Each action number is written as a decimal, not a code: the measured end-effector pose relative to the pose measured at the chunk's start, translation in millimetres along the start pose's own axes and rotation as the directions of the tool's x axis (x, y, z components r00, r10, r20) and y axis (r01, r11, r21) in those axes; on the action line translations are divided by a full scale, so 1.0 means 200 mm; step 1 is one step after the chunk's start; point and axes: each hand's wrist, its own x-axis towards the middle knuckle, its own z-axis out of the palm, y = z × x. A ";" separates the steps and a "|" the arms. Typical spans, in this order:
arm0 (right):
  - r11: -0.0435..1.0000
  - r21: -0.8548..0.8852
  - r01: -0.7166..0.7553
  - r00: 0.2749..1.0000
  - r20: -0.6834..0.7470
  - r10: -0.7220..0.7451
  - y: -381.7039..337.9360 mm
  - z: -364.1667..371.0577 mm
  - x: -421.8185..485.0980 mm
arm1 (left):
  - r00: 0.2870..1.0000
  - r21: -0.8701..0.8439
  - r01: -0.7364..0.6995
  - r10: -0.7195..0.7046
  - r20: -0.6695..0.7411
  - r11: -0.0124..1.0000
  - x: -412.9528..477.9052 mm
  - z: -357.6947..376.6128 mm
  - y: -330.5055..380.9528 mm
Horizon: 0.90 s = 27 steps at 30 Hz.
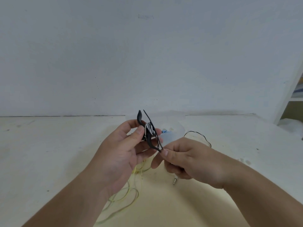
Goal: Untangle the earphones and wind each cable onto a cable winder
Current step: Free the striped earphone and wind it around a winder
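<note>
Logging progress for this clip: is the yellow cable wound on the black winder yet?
No, the yellow cable lies loose on the table while the black winder in the left hand carries black-and-white turns.

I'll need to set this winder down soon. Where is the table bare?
Bare table lies left of the left hand holding the winder, out to the wall. More lies right of the right hand, toward the white shelf. Crowded: yellow cable under the hands, plug beside it, clear box and black cable behind.
</note>
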 end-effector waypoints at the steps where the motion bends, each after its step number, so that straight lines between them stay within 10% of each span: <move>1: 1.000 -0.006 0.001 1.000 0.008 -0.001 0.00 0.00 0.00 | 1.000 -0.011 0.000 0.000 0.006 1.000 0.00 0.00 0.00; 11: 0.996 -0.086 -0.015 1.000 0.022 0.017 -0.03 -0.01 -0.01 | 0.988 0.135 -0.067 0.084 -0.126 0.989 0.00 0.01 0.00; 17: 0.989 -0.142 -0.029 0.999 0.037 0.035 -0.04 -0.01 -0.04 | 0.947 0.497 -0.199 0.296 -0.123 0.844 0.00 0.00 -0.03; 23: 0.969 -0.232 0.084 0.974 -0.187 -0.129 -0.08 -0.04 -0.06 | 0.926 0.794 -0.248 0.377 0.026 0.555 -0.02 -0.02 -0.04; 27: 0.970 -0.154 0.186 0.889 -0.395 -0.233 -0.09 -0.06 -0.06 | 0.955 0.755 -0.236 0.292 0.062 0.611 -0.03 0.01 -0.04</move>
